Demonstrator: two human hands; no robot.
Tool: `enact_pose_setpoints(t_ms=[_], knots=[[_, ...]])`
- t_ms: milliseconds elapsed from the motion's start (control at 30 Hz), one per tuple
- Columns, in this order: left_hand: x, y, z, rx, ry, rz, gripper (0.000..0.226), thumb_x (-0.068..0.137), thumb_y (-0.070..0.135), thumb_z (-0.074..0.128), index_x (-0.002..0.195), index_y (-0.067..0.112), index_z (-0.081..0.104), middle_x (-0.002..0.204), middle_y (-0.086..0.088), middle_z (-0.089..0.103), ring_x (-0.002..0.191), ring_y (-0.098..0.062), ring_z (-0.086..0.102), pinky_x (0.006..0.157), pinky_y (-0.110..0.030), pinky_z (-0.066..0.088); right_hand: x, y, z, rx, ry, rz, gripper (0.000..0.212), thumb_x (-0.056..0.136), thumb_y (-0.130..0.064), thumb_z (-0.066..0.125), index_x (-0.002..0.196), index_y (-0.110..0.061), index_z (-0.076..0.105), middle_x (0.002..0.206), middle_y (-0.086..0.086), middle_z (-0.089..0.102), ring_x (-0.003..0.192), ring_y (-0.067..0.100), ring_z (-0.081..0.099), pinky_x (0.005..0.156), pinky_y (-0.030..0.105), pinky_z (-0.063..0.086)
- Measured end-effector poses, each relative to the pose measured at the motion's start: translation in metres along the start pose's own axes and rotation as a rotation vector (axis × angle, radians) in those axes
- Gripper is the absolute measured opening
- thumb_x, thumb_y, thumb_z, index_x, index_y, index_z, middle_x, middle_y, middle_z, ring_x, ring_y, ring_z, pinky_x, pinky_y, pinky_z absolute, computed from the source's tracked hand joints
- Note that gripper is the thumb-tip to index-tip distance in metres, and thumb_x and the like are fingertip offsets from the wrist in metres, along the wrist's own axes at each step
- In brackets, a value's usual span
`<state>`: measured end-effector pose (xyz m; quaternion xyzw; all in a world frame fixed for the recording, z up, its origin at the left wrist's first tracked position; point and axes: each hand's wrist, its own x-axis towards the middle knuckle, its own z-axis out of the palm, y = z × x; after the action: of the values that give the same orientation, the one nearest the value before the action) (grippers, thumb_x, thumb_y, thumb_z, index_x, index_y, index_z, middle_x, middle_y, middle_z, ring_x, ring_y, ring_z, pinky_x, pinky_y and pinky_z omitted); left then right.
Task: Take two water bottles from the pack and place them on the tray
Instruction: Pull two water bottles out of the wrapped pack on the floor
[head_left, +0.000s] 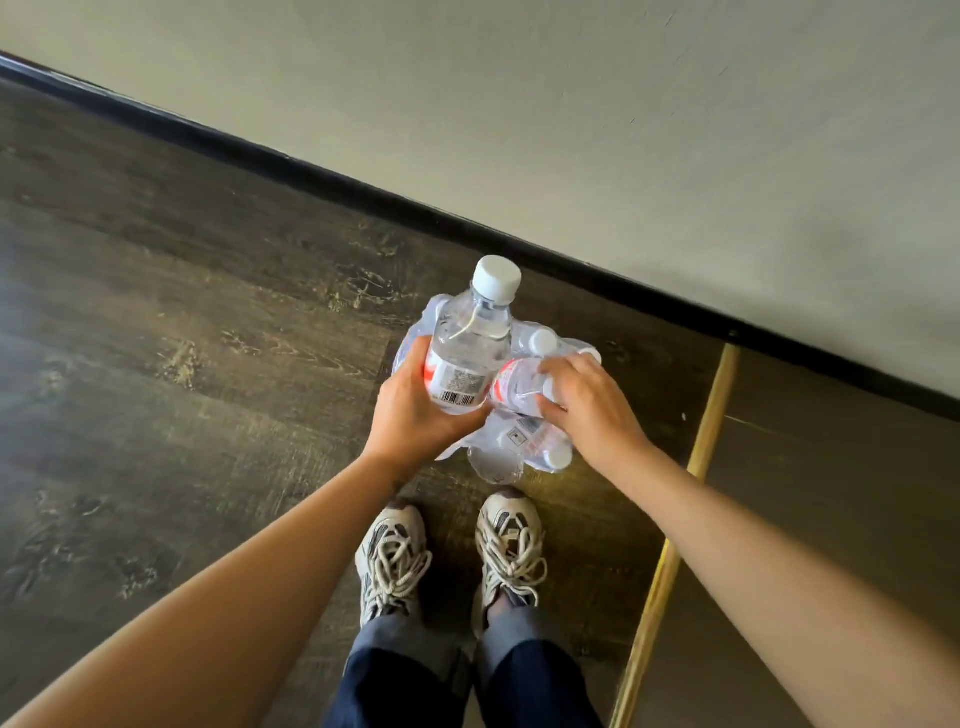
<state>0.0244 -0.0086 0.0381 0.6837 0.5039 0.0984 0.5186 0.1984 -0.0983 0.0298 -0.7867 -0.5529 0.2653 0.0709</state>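
Note:
A shrink-wrapped pack of water bottles (540, 447) sits on the dark wooden floor just ahead of my shoes. My left hand (415, 410) grips a clear bottle with a white cap (475, 332), lifted above the pack and tilted toward the wall. My right hand (587, 400) is closed around a second bottle with a red and white label (511, 387), which lies close over the pack. No tray is in view.
A pale wall with a black skirting board (519, 249) runs diagonally right behind the pack. A brass floor strip (670, 545) runs along the right. My two shoes (452, 551) stand on the floor directly below the pack.

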Motion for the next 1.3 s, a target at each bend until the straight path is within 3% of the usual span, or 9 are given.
enact_pose_setpoints(t_ms=[133, 300, 533, 667, 833, 967, 1100, 1233, 1300], knots=[[-0.011, 0.016, 0.009, 0.018, -0.071, 0.037, 0.061, 0.055, 0.041, 0.08, 0.102, 0.039, 0.042, 0.084, 0.024, 0.058, 0.079, 0.0, 0.058, 0.066, -0.01, 0.043, -0.03, -0.008, -0.065, 0.059, 0.143, -0.013, 0.025, 0.076, -0.008, 0.07, 0.099, -0.002, 0.061, 0.097, 0.018, 0.065, 0.09, 0.028, 0.06, 0.075, 0.024, 0.042], [-0.015, 0.037, 0.021, -0.019, -0.135, 0.1, 0.072, 0.055, 0.044, 0.079, 0.116, 0.031, 0.044, 0.101, 0.018, 0.058, 0.094, -0.005, 0.058, 0.075, -0.014, 0.041, -0.052, -0.008, -0.123, 0.05, 0.266, -0.028, 0.02, 0.074, -0.005, 0.072, 0.091, -0.002, 0.062, 0.085, 0.014, 0.065, 0.079, 0.012, 0.045, 0.073, 0.009, 0.029], [-0.004, 0.052, 0.038, 0.033, -0.219, 0.141, 0.074, 0.057, 0.046, 0.079, 0.118, 0.033, 0.04, 0.11, 0.013, 0.06, 0.097, -0.005, 0.055, 0.078, -0.019, 0.042, -0.055, 0.003, -0.118, 0.079, 0.261, 0.039, 0.022, 0.072, -0.003, 0.073, 0.092, 0.0, 0.064, 0.088, 0.017, 0.068, 0.08, 0.018, 0.045, 0.067, 0.01, 0.026], [0.003, 0.052, 0.048, 0.018, -0.233, 0.125, 0.07, 0.058, 0.049, 0.078, 0.115, 0.032, 0.042, 0.105, 0.016, 0.059, 0.093, -0.003, 0.056, 0.073, -0.005, 0.037, -0.055, 0.01, -0.097, 0.26, 0.312, 0.071, 0.033, 0.075, -0.011, 0.072, 0.105, -0.007, 0.06, 0.101, 0.01, 0.066, 0.094, 0.012, 0.047, 0.078, -0.004, 0.031], [0.008, 0.05, 0.06, 0.025, -0.197, 0.122, 0.061, 0.058, 0.045, 0.079, 0.105, 0.028, 0.044, 0.097, 0.01, 0.063, 0.091, -0.013, 0.062, 0.072, -0.025, 0.049, -0.059, 0.022, -0.061, 0.692, 0.233, 0.252, 0.073, 0.057, -0.015, 0.086, 0.119, -0.013, 0.046, 0.115, 0.001, 0.056, 0.11, 0.016, 0.055, 0.092, 0.024, 0.048], [0.014, 0.04, 0.065, -0.022, -0.197, 0.105, 0.065, 0.059, 0.043, 0.08, 0.112, 0.027, 0.045, 0.105, 0.009, 0.065, 0.096, -0.01, 0.062, 0.079, -0.026, 0.051, -0.05, 0.039, -0.025, 0.776, 0.142, 0.406, 0.076, 0.056, -0.016, 0.087, 0.121, -0.012, 0.048, 0.113, 0.002, 0.06, 0.11, 0.019, 0.058, 0.091, 0.022, 0.047], [0.023, 0.028, 0.066, -0.011, -0.214, 0.084, 0.064, 0.056, 0.046, 0.08, 0.108, 0.032, 0.045, 0.096, 0.016, 0.061, 0.088, -0.003, 0.061, 0.073, -0.019, 0.048, -0.038, 0.048, -0.003, 0.951, 0.053, 0.445, 0.07, 0.057, 0.006, 0.082, 0.119, 0.0, 0.049, 0.121, 0.019, 0.059, 0.116, 0.029, 0.055, 0.102, 0.05, 0.045], [0.026, 0.022, 0.059, -0.074, -0.125, 0.01, 0.063, 0.055, 0.038, 0.083, 0.106, 0.032, 0.046, 0.095, 0.013, 0.066, 0.088, -0.002, 0.063, 0.072, -0.025, 0.055, -0.023, 0.042, -0.011, 0.824, 0.067, 0.414, 0.055, 0.056, -0.013, 0.086, 0.092, -0.04, 0.055, 0.098, -0.017, 0.059, 0.1, 0.011, 0.057, 0.089, 0.03, 0.046], [0.025, 0.023, 0.046, -0.125, -0.081, -0.019, 0.061, 0.057, 0.037, 0.083, 0.105, 0.035, 0.047, 0.092, 0.016, 0.066, 0.087, 0.003, 0.064, 0.073, -0.026, 0.056, -0.018, 0.032, -0.021, 0.787, 0.019, 0.388, 0.052, 0.055, -0.02, 0.086, 0.092, -0.039, 0.056, 0.101, -0.013, 0.061, 0.1, 0.011, 0.059, 0.09, 0.031, 0.047]])
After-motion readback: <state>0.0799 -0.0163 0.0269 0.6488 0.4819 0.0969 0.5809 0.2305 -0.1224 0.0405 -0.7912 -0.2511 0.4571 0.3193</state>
